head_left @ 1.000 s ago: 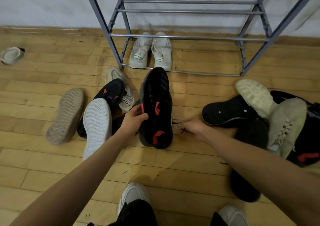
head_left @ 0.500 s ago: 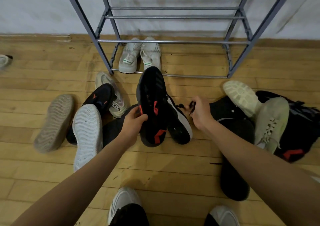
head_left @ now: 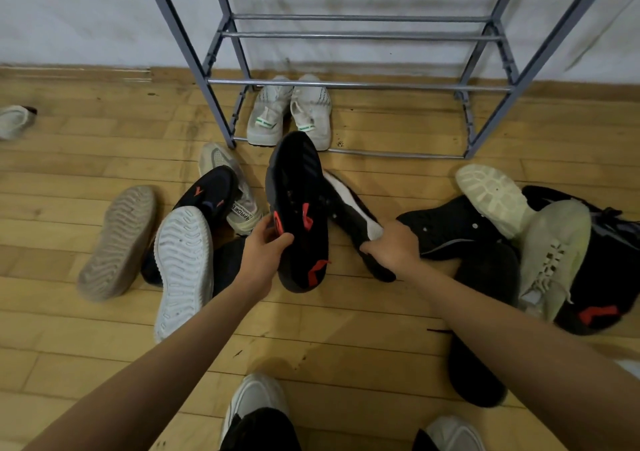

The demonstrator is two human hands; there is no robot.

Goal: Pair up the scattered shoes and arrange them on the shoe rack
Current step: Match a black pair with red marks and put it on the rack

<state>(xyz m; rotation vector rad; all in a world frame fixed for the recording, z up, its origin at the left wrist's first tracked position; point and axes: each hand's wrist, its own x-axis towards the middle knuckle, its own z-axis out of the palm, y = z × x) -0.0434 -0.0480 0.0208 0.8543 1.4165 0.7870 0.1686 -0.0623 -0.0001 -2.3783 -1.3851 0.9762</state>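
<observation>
Head view, far left: a pale shoe [head_left: 14, 121] lies alone on the wooden floor [head_left: 86, 146], cut by the frame edge.
Left cluster: a tan upturned sole [head_left: 119, 239] is just beside a white upturned sole [head_left: 183, 267]; behind them a black shoe with orange marks [head_left: 211, 191] leans against a grey mesh shoe [head_left: 239, 201].
Left hand: the left hand [head_left: 265, 253] grips the black shoe with red marks [head_left: 298, 215] at its near left edge. The fingers [head_left: 282, 240] are curled round the rim with the thumb on top, and the shoe's toe points at the rack.
Shoe rack: the grey metal shoe rack [head_left: 346, 85] stands against the wall; a white pair [head_left: 289, 111] sits side by side at the left of its lowest level.
Right hand: the right hand [head_left: 391, 246] holds a black shoe with a white sole edge [head_left: 349, 215], which touches the right side of the red-marked one. Its fingers [head_left: 372, 248] are curled round the shoe's near part, their tips hidden.
Right heap: a black sole [head_left: 446, 229], a pale sole [head_left: 491, 198], a cream laced shoe [head_left: 550, 253] and a black shoe with a red mark [head_left: 595, 308] are piled touching one another.
Lower right: a dark shoe [head_left: 474, 374] lies partly under the right forearm.
Bottom edge: the person's own white shoes [head_left: 256, 398] show.
</observation>
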